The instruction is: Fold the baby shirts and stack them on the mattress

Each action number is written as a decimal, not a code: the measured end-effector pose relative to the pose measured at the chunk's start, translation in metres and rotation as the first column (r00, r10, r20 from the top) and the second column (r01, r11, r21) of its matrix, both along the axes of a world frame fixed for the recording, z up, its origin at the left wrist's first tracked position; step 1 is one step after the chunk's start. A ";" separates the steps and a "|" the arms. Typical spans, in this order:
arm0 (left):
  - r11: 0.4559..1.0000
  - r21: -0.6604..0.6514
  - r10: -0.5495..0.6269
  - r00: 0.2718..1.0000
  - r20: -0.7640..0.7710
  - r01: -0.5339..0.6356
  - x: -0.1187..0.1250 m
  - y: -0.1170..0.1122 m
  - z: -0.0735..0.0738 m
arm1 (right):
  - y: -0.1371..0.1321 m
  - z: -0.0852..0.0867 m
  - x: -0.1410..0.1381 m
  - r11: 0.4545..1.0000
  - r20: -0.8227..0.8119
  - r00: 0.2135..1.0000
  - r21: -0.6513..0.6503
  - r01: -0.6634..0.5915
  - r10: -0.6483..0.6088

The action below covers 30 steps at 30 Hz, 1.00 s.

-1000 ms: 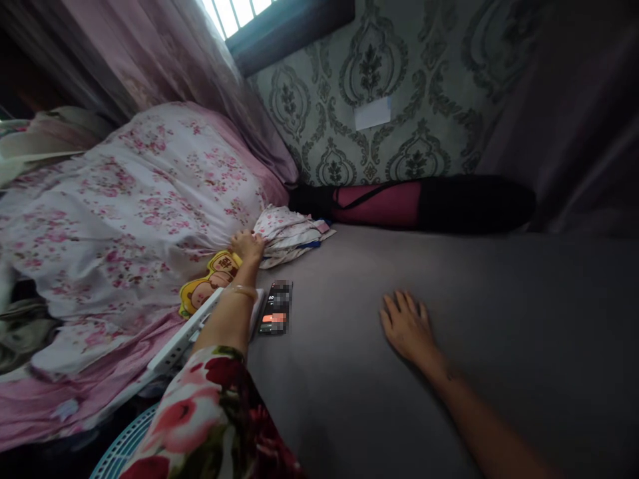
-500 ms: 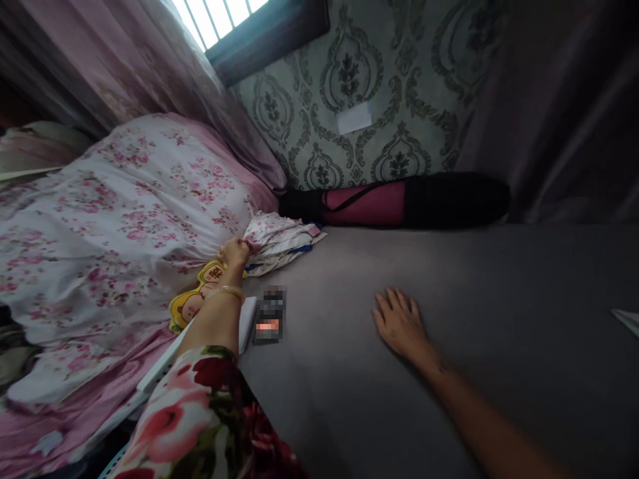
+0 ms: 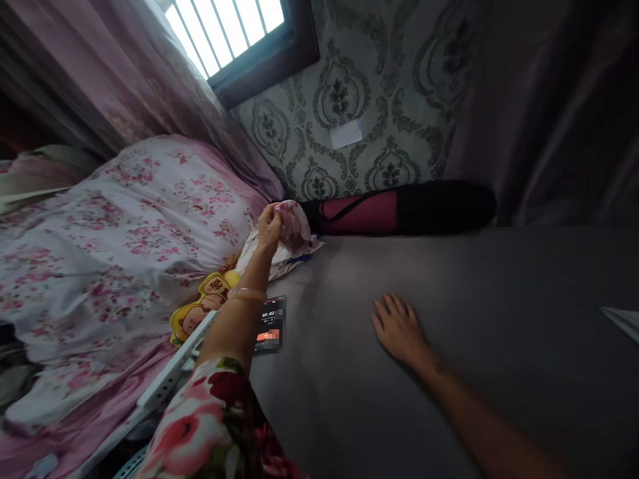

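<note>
My left hand (image 3: 269,226) is closed, pinching the edge of a pink-and-white printed cloth (image 3: 293,219) and lifting part of it. Under the raised part lies a crumpled pile of light fabric (image 3: 284,265) with a bit of blue in it. My right hand (image 3: 399,327) rests flat on the grey padded-looking surface (image 3: 339,399), fingers spread and holding nothing. Beneath my left forearm is a phone (image 3: 270,326) with a lit screen, partly covered. A yellow cartoon-shaped item (image 3: 192,316) sits left of that forearm.
Along the wall lies a long black-and-pink bag (image 3: 369,214). A floral sheet (image 3: 150,219) covers a heap at left. A white perforated frame (image 3: 172,369) stands beside my left arm. At the right edge is a pale pointed object (image 3: 619,321).
My left hand has moved right and away from me, raising the cloth off the pile. My right hand stays flat in place. The view has tilted slightly upward.
</note>
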<state>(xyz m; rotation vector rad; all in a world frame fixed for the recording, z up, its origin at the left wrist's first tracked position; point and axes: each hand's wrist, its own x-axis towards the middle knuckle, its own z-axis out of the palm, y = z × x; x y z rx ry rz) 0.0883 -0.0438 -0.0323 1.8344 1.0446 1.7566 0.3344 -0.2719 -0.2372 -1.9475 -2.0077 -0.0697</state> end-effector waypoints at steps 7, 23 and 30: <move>0.923 -0.086 -0.377 0.926 -0.006 0.375 0.071 -0.056 0.002 | 0.013 0.019 0.021 0.979 -0.520 0.851 0.197 0.046 0.065; 0.684 -0.123 -0.698 0.597 -0.395 0.719 0.124 -0.157 0.061 | -0.028 0.127 0.060 0.888 -0.802 0.383 0.398 -0.230 0.458; 0.875 0.030 -0.406 0.765 -0.500 0.483 0.118 -0.136 0.066 | -0.034 0.140 0.078 0.922 -0.745 0.589 0.387 -0.001 0.313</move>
